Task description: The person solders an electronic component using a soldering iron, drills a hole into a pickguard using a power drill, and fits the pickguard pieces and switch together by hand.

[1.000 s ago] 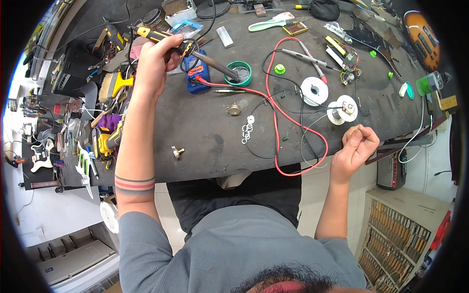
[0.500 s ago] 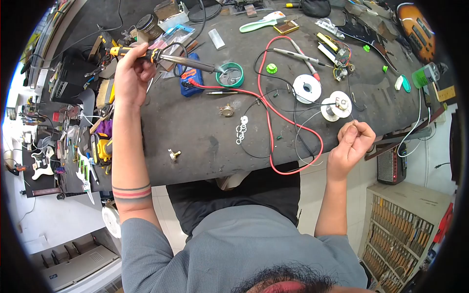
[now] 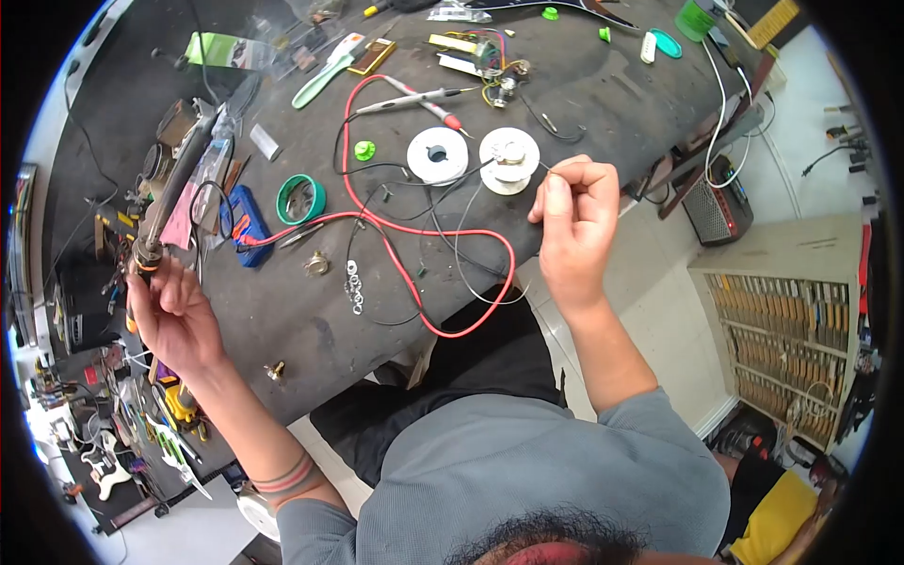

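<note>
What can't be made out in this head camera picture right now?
All in the head view:
Soldering iron: the left hand covers much of its handle.
Right hand: its own closed grip hides most of anything pinched there.
Green tub: the contents are too small to identify.
Yellow garment: its wearer is cut off by the dark lens border.

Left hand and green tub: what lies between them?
The blue device, with the red cable running from its near end, lies between the left hand and green tub, as the head view shows.
</note>
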Motion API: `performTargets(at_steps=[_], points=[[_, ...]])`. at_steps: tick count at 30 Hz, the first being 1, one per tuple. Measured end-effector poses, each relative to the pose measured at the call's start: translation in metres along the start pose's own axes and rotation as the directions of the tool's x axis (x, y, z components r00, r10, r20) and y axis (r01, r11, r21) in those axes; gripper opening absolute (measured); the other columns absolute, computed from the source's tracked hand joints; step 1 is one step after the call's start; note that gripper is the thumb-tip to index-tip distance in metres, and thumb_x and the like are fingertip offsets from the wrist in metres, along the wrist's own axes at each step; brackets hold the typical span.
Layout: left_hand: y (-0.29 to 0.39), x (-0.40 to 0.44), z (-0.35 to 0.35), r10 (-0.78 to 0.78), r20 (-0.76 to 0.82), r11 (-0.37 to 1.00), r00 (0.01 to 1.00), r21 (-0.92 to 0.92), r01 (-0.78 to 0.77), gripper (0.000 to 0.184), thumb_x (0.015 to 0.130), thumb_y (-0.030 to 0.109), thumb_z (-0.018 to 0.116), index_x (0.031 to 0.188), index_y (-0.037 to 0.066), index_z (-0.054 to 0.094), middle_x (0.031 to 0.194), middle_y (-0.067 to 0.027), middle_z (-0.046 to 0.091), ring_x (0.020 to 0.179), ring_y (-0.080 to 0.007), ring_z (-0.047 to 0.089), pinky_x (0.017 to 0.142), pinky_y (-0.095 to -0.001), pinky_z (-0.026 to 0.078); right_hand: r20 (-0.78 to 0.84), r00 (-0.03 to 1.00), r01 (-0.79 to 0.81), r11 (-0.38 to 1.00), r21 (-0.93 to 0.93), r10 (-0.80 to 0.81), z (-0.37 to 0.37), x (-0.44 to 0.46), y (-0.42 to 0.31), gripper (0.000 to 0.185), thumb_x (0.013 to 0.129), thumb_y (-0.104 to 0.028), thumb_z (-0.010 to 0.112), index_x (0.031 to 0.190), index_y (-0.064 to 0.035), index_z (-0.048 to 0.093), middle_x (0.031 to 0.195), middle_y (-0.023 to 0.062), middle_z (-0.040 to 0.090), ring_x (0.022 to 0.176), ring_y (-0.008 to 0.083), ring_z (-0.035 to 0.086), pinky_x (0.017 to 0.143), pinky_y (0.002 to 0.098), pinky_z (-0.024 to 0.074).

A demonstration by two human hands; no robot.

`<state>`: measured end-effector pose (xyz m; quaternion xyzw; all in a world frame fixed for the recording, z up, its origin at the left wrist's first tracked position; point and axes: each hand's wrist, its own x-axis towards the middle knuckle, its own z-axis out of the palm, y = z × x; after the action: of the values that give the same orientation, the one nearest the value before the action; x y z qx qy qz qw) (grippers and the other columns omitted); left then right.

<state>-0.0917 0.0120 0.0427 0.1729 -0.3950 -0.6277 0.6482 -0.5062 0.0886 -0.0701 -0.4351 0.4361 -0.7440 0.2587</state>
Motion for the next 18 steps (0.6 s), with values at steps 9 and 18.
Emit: performTargets(at_steps=[9, 18], points=[[-0.097, -0.012, 0.079, 0.231, 0.129, 0.899, 0.964, 0.352, -0.262, 0.019, 0.108, 0.02, 0.061, 0.114, 0.003, 0.057, 0.089, -0.0085, 0.063, 0.064, -0.0099, 0.047, 0.062, -0.0259, 0.038, -0.023, 0.997, 0.066, 0.995, -0.072, -0.068, 0.0, -0.005, 0.01, 0.015, 0.104, 0.006, 0.063, 0.107, -0.0013, 0.05, 0.09, 0.0029, 0.055, 0.073, 0.0055, 0.045, 0.064, 0.0223, 0.0402], [-0.121, -0.011, 0.084, 0.24, 0.195, 0.858, 0.951, 0.415, -0.302, 0.021, 0.107, 0.021, 0.061, 0.11, 0.001, 0.058, 0.087, -0.0126, 0.062, 0.058, -0.0091, 0.048, 0.051, -0.0242, 0.039, 0.061, 0.993, 0.11, 0.986, -0.127, -0.103, -0.003, -0.007, 0.017, 0.012, 0.109, 0.001, 0.058, 0.114, -0.0005, 0.047, 0.099, 0.0109, 0.062, 0.071, 0.0083, 0.057, 0.064, 0.0238, 0.0515]])
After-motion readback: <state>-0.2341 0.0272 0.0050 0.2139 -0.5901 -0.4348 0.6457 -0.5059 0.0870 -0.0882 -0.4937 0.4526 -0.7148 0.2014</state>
